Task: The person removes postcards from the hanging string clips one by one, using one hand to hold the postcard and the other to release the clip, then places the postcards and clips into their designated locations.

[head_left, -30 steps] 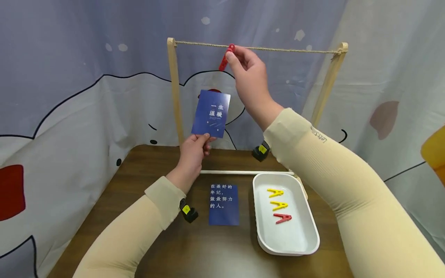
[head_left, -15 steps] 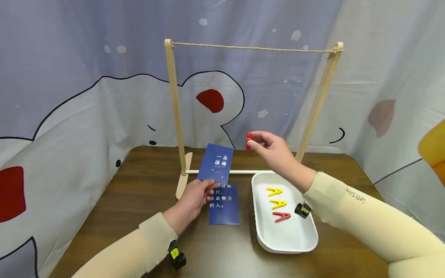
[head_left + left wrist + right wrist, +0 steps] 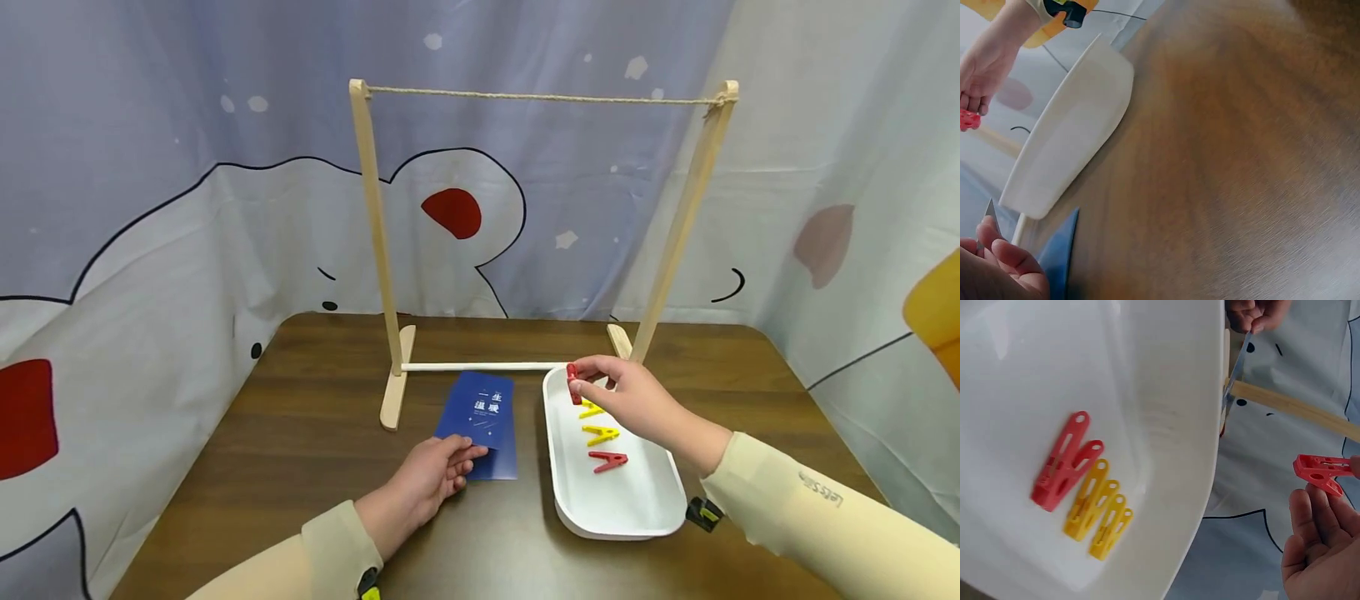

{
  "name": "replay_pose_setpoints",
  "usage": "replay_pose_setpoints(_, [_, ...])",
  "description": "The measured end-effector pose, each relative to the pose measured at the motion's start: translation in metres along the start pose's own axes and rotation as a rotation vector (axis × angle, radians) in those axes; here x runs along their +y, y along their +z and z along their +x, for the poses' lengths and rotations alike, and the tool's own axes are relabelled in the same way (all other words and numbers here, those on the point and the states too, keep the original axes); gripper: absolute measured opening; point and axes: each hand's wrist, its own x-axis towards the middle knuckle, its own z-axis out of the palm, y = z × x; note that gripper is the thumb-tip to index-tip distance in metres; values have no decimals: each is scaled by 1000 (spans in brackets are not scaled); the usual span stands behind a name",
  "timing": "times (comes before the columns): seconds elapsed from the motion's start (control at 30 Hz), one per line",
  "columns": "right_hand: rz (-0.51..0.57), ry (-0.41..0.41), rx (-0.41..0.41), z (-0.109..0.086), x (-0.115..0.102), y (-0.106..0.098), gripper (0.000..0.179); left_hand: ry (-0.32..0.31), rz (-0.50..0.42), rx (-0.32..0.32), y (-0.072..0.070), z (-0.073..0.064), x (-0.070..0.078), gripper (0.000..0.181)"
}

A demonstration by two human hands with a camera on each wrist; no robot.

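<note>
My left hand (image 3: 433, 475) pinches the lower edge of a blue card (image 3: 472, 408) with white lettering. That card overlaps a second blue card (image 3: 507, 462) lying on the table, covering most of it in the head view. Between thumb and fingers, my right hand (image 3: 626, 396) pinches a red clothespin (image 3: 573, 385) over the far left part of the white tray (image 3: 615, 521). In the right wrist view this red clothespin (image 3: 1322, 470) shows beyond the tray's wall. Inside the tray lie another red clothespin (image 3: 608, 462) and two yellow clothespins, the nearer yellow clothespin (image 3: 601, 435) in full view.
A wooden frame with a rope (image 3: 540, 97) strung between two posts stands at the back of the brown table (image 3: 315, 417). A white rod (image 3: 480, 367) joins its feet low down, just behind the cards. A patterned curtain (image 3: 247, 225) hangs behind.
Both hands have come down from near the rope. The left brought its card down over the lying card; the right carried the red clothespin off the rope, rightward and down to the tray.
</note>
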Motion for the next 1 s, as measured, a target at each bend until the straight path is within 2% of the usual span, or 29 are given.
replay_pose_setpoints(0.2, [7, -3, -23, -14, 14, 7, 15, -48, -27, -44, -3, -5, -11, 20])
replay_pose_setpoints(0.53, [58, 35, -40, -31, 36, 16, 22, -156, -16, -76, -6, -9, -21, 29])
replay_pose_setpoints(0.8, [49, 72, -19, -37, 42, 15, 29, -201, 10, -141, -7, -17, -25, 12])
replay_pose_setpoints(1.0, [40, 97, -15, -42, 45, 16, 32, -206, 63, -174, -9, -26, -28, 11])
